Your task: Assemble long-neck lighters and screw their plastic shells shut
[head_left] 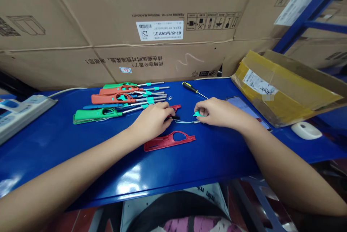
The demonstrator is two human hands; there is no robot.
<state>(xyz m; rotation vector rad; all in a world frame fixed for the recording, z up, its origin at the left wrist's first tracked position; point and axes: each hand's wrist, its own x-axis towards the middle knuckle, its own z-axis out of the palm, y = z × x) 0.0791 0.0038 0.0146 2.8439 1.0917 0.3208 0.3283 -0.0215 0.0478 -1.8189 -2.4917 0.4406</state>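
Note:
My left hand (155, 120) is closed, its fingertips pinching a small black part (175, 117) over a red lighter shell half (177, 106), mostly hidden by the hand. Thin pale wires (184, 121) run from there to a short metal tube end (196, 121) at my right hand (214, 112). The right fingers close on a teal piece (200, 114) and the tube, whose remaining length is hidden. Another red shell half (169, 141) lies on the blue table, nearer to me. Left of the hands lie several long-nosed lighters, among them a green one (99, 114) and an orange one (112, 98).
A yellow-and-black screwdriver (190, 87) lies behind the hands. On the right are a phone (241, 105), a taped open carton (287, 85) and a white mouse (306, 130). A power strip (24, 116) sits at left. Large cardboard boxes (114, 58) wall the back.

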